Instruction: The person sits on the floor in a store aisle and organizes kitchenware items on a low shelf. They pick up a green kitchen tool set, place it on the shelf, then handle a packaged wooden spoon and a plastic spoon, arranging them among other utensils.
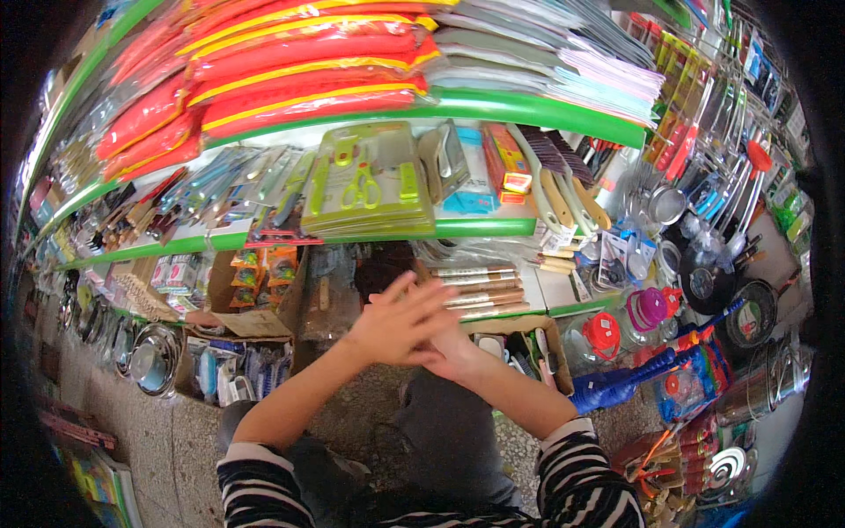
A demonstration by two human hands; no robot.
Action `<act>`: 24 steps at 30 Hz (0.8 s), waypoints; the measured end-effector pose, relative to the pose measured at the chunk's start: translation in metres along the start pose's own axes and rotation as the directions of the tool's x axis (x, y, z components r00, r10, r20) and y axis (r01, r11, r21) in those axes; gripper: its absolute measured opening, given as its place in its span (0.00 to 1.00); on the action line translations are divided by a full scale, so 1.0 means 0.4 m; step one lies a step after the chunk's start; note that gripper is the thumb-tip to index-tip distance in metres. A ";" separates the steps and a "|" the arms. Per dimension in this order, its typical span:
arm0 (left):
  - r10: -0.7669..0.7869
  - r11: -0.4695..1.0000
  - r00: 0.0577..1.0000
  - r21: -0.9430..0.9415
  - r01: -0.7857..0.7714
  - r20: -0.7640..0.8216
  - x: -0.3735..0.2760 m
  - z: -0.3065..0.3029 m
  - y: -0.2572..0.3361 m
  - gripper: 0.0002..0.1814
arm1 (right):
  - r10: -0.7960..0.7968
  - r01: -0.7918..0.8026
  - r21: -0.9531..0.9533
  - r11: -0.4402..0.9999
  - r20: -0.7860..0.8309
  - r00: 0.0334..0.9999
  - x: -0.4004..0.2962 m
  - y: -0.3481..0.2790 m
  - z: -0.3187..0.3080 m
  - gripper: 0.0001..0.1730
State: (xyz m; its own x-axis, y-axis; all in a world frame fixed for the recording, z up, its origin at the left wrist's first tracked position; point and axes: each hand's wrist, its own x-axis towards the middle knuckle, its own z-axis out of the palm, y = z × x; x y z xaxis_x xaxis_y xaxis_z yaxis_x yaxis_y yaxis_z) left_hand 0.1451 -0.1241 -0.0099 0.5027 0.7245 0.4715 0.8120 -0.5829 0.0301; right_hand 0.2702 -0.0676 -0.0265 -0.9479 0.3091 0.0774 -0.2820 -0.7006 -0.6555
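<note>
My left hand (399,323) lies across my right hand (449,343), palms together with the fingers partly spread; nothing shows between them. Which hand is uppermost fits the arm coming from the left side of the picture. Just behind the hands, wooden rolling pins (485,290) lie stacked on the lowest shelf, and something dark sits in shadow left of them. Above, a stack of green packaged knife and scissors sets (363,185) rests on the middle shelf. Brushes with pale and wooden handles (544,191) lie to its right.
Red and yellow plastic-wrapped packs (304,86) fill the top shelf. Below stand a cardboard box of orange packets (257,317) and a box of brushes (234,340). Metal bowls (150,363) stand left; red-lidded jars (601,335), blue plastic items (610,383) and frying pans (752,313) stand right.
</note>
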 end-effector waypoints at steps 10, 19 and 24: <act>-0.717 0.686 0.669 -0.027 0.727 -0.195 -0.316 -0.011 0.008 0.33 | -0.638 -0.171 -0.774 -0.610 0.352 0.685 0.306 -0.303 -0.169 0.24; -0.692 0.719 0.718 0.011 0.695 -0.072 -0.347 -0.045 0.047 0.33 | -0.706 -0.234 -0.936 -0.264 0.022 0.707 0.307 -0.292 -0.271 0.31; -0.697 0.715 0.712 -0.005 0.699 -0.081 -0.359 -0.076 0.067 0.33 | -0.838 -0.286 -0.927 -0.244 0.053 0.543 0.274 -0.298 -0.298 0.35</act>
State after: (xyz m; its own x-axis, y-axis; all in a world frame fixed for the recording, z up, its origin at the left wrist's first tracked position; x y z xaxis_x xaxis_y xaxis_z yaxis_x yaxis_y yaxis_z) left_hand 0.0856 -0.2548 -0.0499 -0.2322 0.8928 0.3860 0.9306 0.0884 0.3553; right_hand 0.2176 0.1265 -0.0292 -0.2864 0.7208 0.6312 0.4769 0.6786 -0.5586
